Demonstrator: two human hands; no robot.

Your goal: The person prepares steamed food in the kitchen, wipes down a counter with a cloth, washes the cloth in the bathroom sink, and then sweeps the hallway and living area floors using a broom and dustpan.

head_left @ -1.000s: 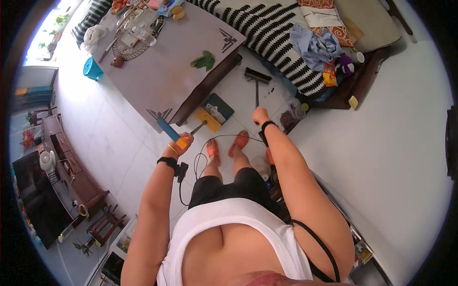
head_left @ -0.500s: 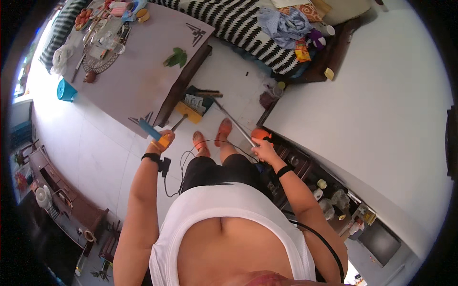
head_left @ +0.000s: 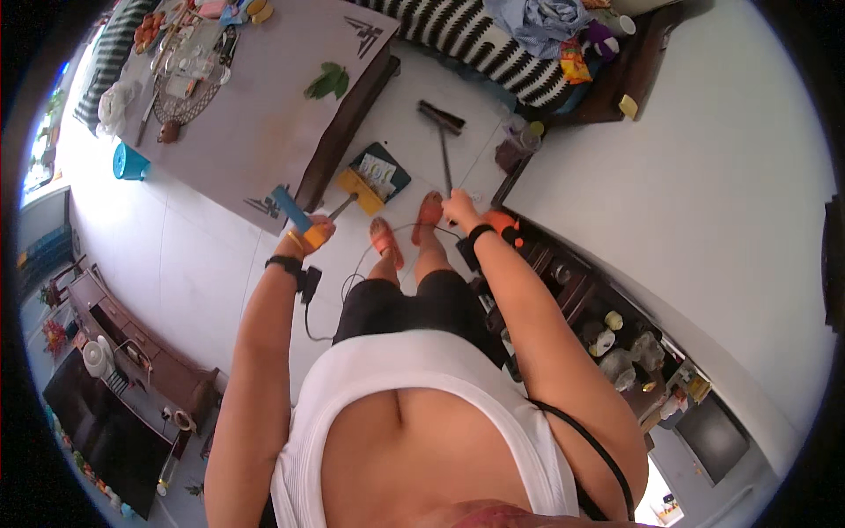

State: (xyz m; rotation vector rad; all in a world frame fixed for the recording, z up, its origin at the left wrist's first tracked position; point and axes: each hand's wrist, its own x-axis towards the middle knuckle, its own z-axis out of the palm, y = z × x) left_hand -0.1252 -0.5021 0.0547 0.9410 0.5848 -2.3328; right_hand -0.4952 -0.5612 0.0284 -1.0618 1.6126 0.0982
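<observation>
My left hand point(head_left: 313, 236) is closed round the blue-and-yellow grip of a long-handled dustpan point(head_left: 359, 191). Its dark green pan rests on the floor beside the table, with a printed sheet or packet point(head_left: 378, 172) lying in it. In my right hand point(head_left: 461, 212) is the handle of a broom point(head_left: 445, 163). The broom's dark head point(head_left: 441, 117) stands on the tiles beyond the pan, apart from it and near the patterned sofa. A tiny dark bit point(head_left: 385, 143) lies on the floor near the pan's far edge.
A low table point(head_left: 255, 106) with leaves and tableware stands at the left. Clear containers point(head_left: 519, 145) sit by the white-topped cabinet point(head_left: 669, 176) at the right. A cable point(head_left: 356, 255) hangs by my legs, above orange sandals point(head_left: 429, 211). A teal bin point(head_left: 130, 163) stands far left.
The broom head has swung from the dustpan's mouth to the far right, toward the sofa. My right hand has moved forward with it. The dustpan stays at the table's side.
</observation>
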